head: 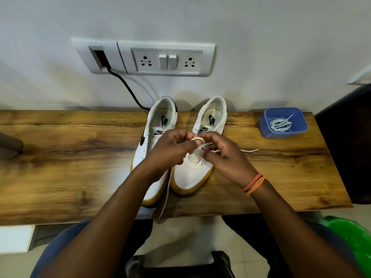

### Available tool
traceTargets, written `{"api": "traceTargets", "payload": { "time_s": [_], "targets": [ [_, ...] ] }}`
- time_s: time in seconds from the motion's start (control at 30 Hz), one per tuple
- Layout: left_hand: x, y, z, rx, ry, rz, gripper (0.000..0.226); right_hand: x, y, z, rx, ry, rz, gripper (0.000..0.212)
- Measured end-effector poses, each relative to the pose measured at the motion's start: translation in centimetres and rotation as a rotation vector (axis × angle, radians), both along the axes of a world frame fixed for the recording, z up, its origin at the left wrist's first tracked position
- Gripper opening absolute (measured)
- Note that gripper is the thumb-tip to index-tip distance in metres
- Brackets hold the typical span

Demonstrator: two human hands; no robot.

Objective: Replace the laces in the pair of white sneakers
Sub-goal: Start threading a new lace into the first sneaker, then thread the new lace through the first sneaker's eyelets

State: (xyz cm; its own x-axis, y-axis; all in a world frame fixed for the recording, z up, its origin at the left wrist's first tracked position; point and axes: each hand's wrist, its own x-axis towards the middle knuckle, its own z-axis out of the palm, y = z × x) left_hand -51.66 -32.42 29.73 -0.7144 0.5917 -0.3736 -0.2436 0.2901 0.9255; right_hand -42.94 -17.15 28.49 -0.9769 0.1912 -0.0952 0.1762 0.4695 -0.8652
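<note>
White leather sneakers with gum-coloured soles stood side by side on the wood-grain tabletop (80, 157), toes toward me and heels at the wall, which put the eyelet rows within easy reach. I had both hands over the right-hand sneaker (198, 157). My left hand (170, 151) was curled and pinching a loop of flat white lace (197, 139) just above the tongue, while my right hand (226, 157) had its fingers bent in around the same lace on the other side; exactly which fingers gripped it I could not tell, since they hid one another. I judged I was working the lace through an eyelet, holding it taut between the two hands so it would not slip back. One end of it trailed off to the right across the wood, and another length hung down between the shoes and over the front edge. The left-hand sneaker (154, 141) sat touching its partner and showed no lace that I could see, so I took it as still to be done. Well off to the right a blue plastic tub (265, 125) held a bundle of white laces (280, 123), kept apart so they would not tangle with the one in hand.
</note>
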Motion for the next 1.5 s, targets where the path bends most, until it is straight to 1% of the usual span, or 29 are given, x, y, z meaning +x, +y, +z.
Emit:
{"api": "traceTargets", "payload": {
  "time_s": [0.03,0.1,0.17,0.23,0.27,0.33,0.4,0.43,0.47,0.5,0.53,0.57,0.6,0.63,0.7,0.73,0.77,0.83,0.97,1.03,1.1,1.13,1.17,1.2,1.23,1.33,1.4,1.47,1.5],
  "targets": [
    [0.1,0.0,0.3,0.046,-0.019,-0.030,0.013,0.0,-0.4,-0.2,-0.003,0.014,0.039,0.026],
    [0.0,-0.2,0.7,0.095,-0.026,-0.063,0.015,0.1,-0.2,-0.5,0.110,0.056,0.070,0.010],
    [-0.4,-0.7,0.7,0.078,-0.015,-0.069,0.016,0.3,1.6,-0.6,0.194,0.083,0.009,0.016],
    [-0.9,-1.2,0.6,0.033,-0.001,-0.085,0.018,0.6,4.3,-0.6,0.323,0.068,-0.130,0.022],
    [-1.1,-1.5,0.4,0.006,0.011,-0.098,0.018,0.8,6.1,-0.7,0.400,0.004,-0.205,0.024],
    [-1.4,-1.8,0.1,-0.065,0.055,-0.123,0.016,1.5,9.4,-1.4,0.507,-0.210,-0.303,0.024],
    [-1.5,-1.9,-0.3,-0.150,0.102,-0.141,0.016,2.0,10.6,-2.0,0.586,-0.399,-0.299,0.022],
    [-1.5,-1.9,-0.4,-0.175,0.111,-0.146,0.016,2.1,10.2,-2.0,0.620,-0.442,-0.279,0.023],
    [-1.5,-1.7,-0.6,-0.184,0.111,-0.145,0.016,2.0,9.5,-1.9,0.648,-0.431,-0.246,0.030],
    [-1.3,-1.5,-0.6,-0.180,0.106,-0.138,0.016,1.8,8.4,-1.5,0.653,-0.362,-0.181,0.044],
    [-1.2,-1.3,-0.7,-0.167,0.100,-0.127,0.016,1.6,7.1,-1.1,0.613,-0.251,-0.090,0.056],
    [-0.9,-1.1,-0.7,-0.150,0.093,-0.121,0.016,1.3,5.6,-0.7,0.508,-0.134,-0.011,0.059],
    [-0.8,-0.8,-0.6,-0.131,0.090,-0.120,0.016,1.0,4.2,-0.2,0.368,-0.054,0.053,0.054],
    [-0.5,-0.7,-0.5,-0.113,0.090,-0.127,0.015,0.8,2.9,-0.1,0.249,-0.012,0.097,0.044],
    [-0.3,-0.5,-0.4,-0.083,0.104,-0.148,0.014,0.6,1.2,-0.2,0.168,0.040,0.139,0.016],
    [-0.3,-0.5,-0.4,-0.076,0.115,-0.150,0.013,0.6,1.0,-0.4,0.186,0.063,0.147,0.012],
    [-0.4,-0.6,-0.4,-0.076,0.130,-0.146,0.012,0.6,1.1,-0.6,0.208,0.070,0.145,0.015],
    [-0.8,-1.0,-0.5,-0.104,0.176,-0.139,0.011,0.6,2.2,-0.9,0.245,0.021,0.099,0.015],
    [-1.6,-1.9,-1.3,-0.253,0.295,-0.200,0.008,1.0,5.9,-1.5,0.409,-0.115,-0.069,0.015],
    [-1.7,-2.0,-1.7,-0.310,0.350,-0.225,0.008,1.2,6.2,-1.8,0.417,-0.154,-0.053,0.015],
    [-1.5,-1.8,-2.0,-0.301,0.363,-0.227,0.007,1.2,5.2,-1.9,0.420,-0.152,0.037,0.011],
    [-1.3,-1.7,-2.0,-0.279,0.357,-0.228,0.006,1.1,4.3,-2.0,0.439,-0.120,0.073,0.018],
    [-1.0,-1.5,-1.9,-0.245,0.346,-0.233,0.005,1.0,3.5,-1.9,0.421,-0.080,0.091,0.030],
    [-0.8,-1.3,-1.8,-0.207,0.330,-0.238,0.004,0.9,2.7,-1.7,0.352,-0.040,0.101,0.038],
    [-0.6,-1.1,-1.7,-0.171,0.308,-0.234,0.004,0.7,1.9,-1.4,0.264,-0.001,0.122,0.041],
    [-0.4,-1.0,-1.3,-0.128,0.230,-0.164,0.007,0.7,0.1,-0.9,0.052,0.052,0.175,0.035],
    [-0.5,-0.9,-1.1,-0.118,0.172,-0.113,0.013,0.6,-0.1,-1.0,-0.063,0.032,0.092,0.030],
    [-0.6,-0.9,-1.0,-0.079,0.079,-0.073,0.017,0.6,0.1,-1.2,-0.122,0.018,0.021,0.019],
    [-0.6,-0.9,-0.9,-0.059,0.036,-0.062,0.016,0.5,0.3,-1.2,-0.109,0.010,0.001,0.015]
  ]
}}
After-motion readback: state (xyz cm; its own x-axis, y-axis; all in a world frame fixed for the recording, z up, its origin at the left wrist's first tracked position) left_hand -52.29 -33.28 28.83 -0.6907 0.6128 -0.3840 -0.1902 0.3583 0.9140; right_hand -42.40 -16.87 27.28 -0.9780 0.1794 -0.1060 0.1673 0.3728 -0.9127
